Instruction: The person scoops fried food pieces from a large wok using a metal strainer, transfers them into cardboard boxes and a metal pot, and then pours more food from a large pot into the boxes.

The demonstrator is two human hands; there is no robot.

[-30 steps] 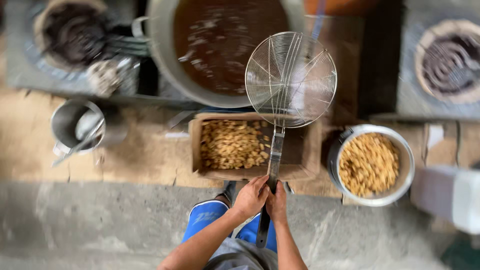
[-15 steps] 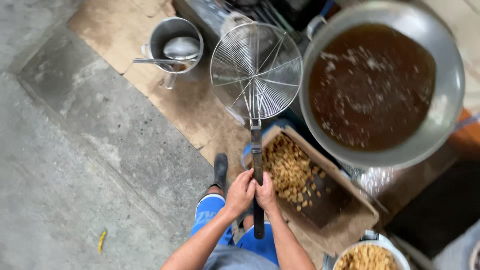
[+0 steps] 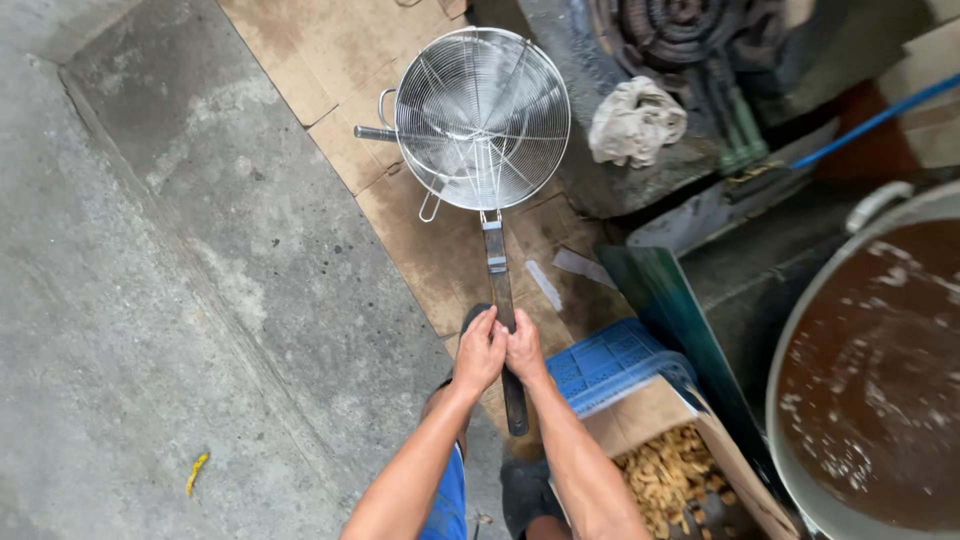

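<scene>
At the near edge of the view, two bare forearms are seen rising from the bottom, above blue shorts (image 3: pixel 445 500) and a dark sandal (image 3: pixel 522 490). To the right of them, a cardboard box (image 3: pixel 650 425) holding pale fried snack pieces (image 3: pixel 672 478) is set against a blue plastic crate (image 3: pixel 605 362). A large metal wok (image 3: pixel 800 400) filled with dark brown oil (image 3: pixel 880 380) is cut off by the right edge.

The dark handle of a wire mesh skimmer (image 3: pixel 483 120) is clasped by both hands side by side. The left hand (image 3: pixel 480 352) is wrapped around the grip with its fingers clenched, and the right hand (image 3: pixel 524 348) is closed on the same grip just beside it, touching it. The handle's tail is seen projecting below the hands towards the body.

Further out, the flat metal shank is run up from the hands to the round basket of the skimmer, which is held over flattened cardboard sheets (image 3: pixel 330 60) laid on the grey concrete floor (image 3: pixel 150 280). The basket appears empty. Beneath and behind it, a metal pot (image 3: pixel 392 105) with a ladle handle (image 3: pixel 375 132) sticking out to the left is partly hidden by the mesh.

A small yellow scrap (image 3: pixel 196 472) is seen on the concrete at the lower left. Beyond the basket to the right, a crumpled grey rag (image 3: pixel 636 120) is laid on a dark stove block, with a blackened ring burner (image 3: pixel 680 30) above it. A blue rod (image 3: pixel 880 118) is slanted across the upper right corner.
</scene>
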